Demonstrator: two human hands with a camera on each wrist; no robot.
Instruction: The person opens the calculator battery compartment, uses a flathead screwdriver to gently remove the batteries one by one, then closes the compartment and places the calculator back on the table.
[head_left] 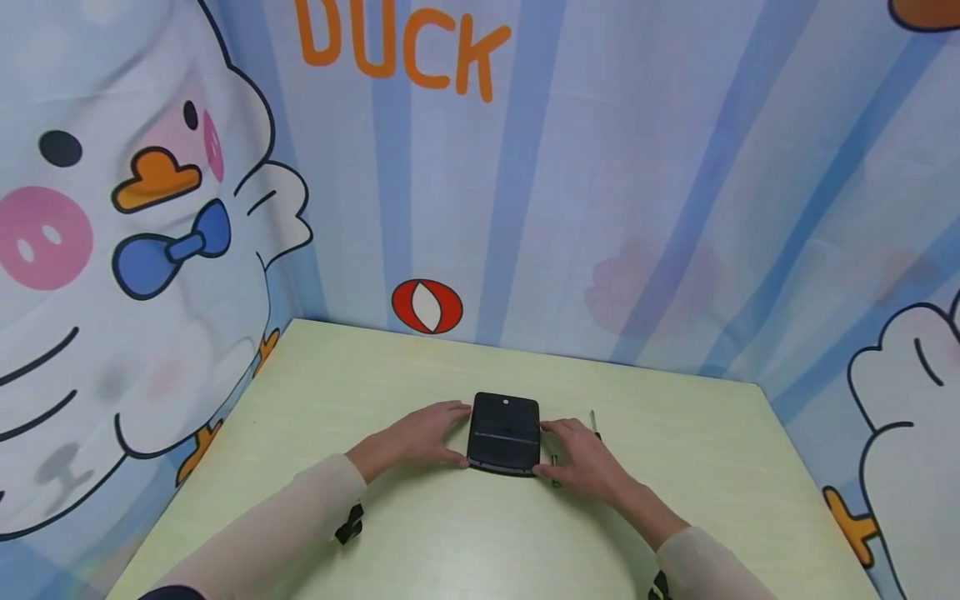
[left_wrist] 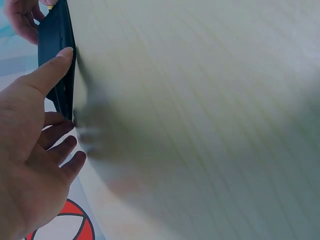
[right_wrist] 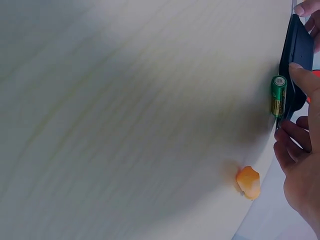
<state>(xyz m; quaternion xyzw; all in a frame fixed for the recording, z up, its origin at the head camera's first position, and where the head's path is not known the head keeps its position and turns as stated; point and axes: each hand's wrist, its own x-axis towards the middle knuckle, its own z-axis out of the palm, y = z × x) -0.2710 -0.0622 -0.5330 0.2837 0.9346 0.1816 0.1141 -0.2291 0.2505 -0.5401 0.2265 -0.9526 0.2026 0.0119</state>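
Face up on the table lies a flat black device point(head_left: 504, 429) with a crosswise ridge and a curved near edge. My left hand point(head_left: 423, 433) holds its left side, thumb at the near corner and fingertips farther along the edge. On the opposite side my right hand point(head_left: 581, 457) holds it the same way, thumb at the near right corner. A green battery point(right_wrist: 279, 95) is next to the device by the right thumb, partly covered by that hand in the head view. The device's underside is hidden.
Beyond the right hand lies a thin screwdriver point(head_left: 594, 422), its handle mostly hidden. A small orange item point(right_wrist: 248, 182) shows near the right hand in the right wrist view. The pale table point(head_left: 360, 367) ends at a curtain point(head_left: 540, 208) printed with ducks.
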